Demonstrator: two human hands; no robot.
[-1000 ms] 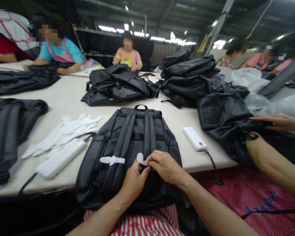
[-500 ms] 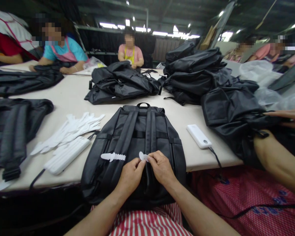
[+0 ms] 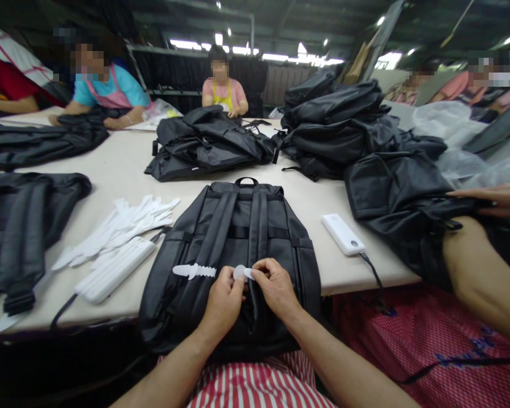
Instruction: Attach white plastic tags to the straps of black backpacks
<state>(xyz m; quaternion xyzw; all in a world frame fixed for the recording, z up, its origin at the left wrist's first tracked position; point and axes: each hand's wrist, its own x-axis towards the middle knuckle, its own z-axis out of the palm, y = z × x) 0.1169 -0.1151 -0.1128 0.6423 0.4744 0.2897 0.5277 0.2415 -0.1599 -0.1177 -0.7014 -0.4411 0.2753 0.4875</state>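
Observation:
A black backpack (image 3: pixel 238 226) lies straps-up on the table edge in front of me. My left hand (image 3: pixel 221 303) and my right hand (image 3: pixel 274 288) meet over its lower part, both pinched on a small white plastic strap tie (image 3: pixel 240 272) at the right shoulder strap. A second white ribbed tie (image 3: pixel 194 271) is fastened across the left strap, just left of my left hand.
White ties (image 3: pixel 123 224) and a white flat pack (image 3: pixel 114 269) lie to the left, a white power bank (image 3: pixel 343 233) with a cable to the right. Black backpacks (image 3: pixel 335 122) are piled beyond. A neighbour's arm (image 3: pixel 480 277) handles a bag at right; several people sit across the table (image 3: pixel 114 164).
My hands stayed on the white tie at the right strap, shifting slightly up and left. The neighbour's hand at right moved a little on their bag.

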